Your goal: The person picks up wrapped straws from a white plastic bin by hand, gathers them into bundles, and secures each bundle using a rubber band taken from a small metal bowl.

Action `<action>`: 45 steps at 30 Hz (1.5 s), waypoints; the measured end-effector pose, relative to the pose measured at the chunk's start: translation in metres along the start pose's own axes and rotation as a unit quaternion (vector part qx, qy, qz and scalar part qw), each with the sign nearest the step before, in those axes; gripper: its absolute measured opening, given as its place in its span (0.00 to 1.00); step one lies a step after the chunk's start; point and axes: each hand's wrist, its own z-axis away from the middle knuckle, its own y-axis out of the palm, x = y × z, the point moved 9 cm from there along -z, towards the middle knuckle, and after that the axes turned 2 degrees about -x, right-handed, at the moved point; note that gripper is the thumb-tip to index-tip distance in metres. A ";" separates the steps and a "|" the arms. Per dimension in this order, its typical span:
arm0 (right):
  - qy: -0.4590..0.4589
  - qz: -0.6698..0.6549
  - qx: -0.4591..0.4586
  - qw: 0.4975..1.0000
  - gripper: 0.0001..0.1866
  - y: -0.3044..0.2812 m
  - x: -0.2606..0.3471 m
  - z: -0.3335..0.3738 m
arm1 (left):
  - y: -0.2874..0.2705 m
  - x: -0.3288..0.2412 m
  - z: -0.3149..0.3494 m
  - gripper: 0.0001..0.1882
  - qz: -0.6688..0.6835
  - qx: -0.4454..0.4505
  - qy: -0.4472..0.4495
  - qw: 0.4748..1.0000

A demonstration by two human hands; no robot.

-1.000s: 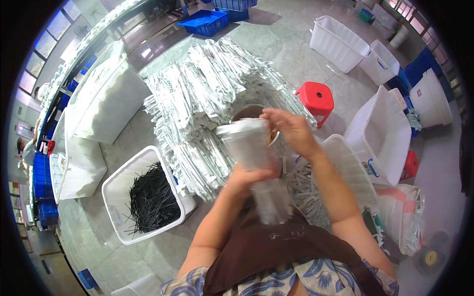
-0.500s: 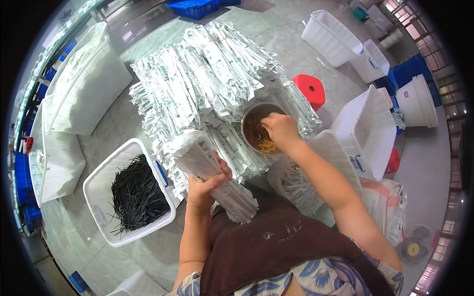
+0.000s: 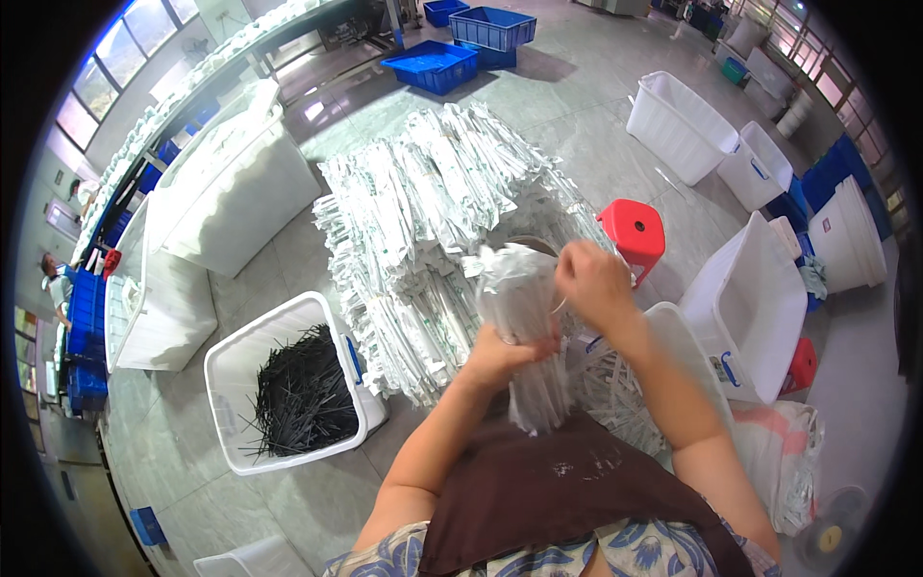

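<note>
My left hand grips an upright bundle of long thin white wrapped packets around its middle. At the bundle's top right, my right hand is closed with its fingers against the packets; I cannot make out what it pinches. Right behind the bundle rises a big heap of the same white packets stacked on the floor. A round container peeks out behind the bundle's top, mostly hidden. More loose packets lie in a white bin under my right forearm.
A white bin of thin black sticks stands at my left. A red stool and several white bins are at the right, blue crates at the back, large white sacks at the left. Another person is far left.
The bundle was tipped down on my left side half a second ago; now my left hand holds it upright. My right hand came away from the round container to the bundle's top.
</note>
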 end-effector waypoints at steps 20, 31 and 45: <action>-0.066 -0.558 0.146 0.814 0.42 -0.052 -0.020 0.035 | 0.064 0.067 -0.017 0.27 0.072 0.247 -0.129 0.958; -0.152 -0.544 0.115 0.817 0.27 -0.074 -0.001 0.022 | 0.096 0.073 -0.017 0.28 -0.059 0.308 -0.122 0.942; 0.106 -0.629 0.146 0.756 0.28 0.054 0.009 0.050 | -0.023 0.045 0.031 0.34 -0.292 -0.038 0.084 0.952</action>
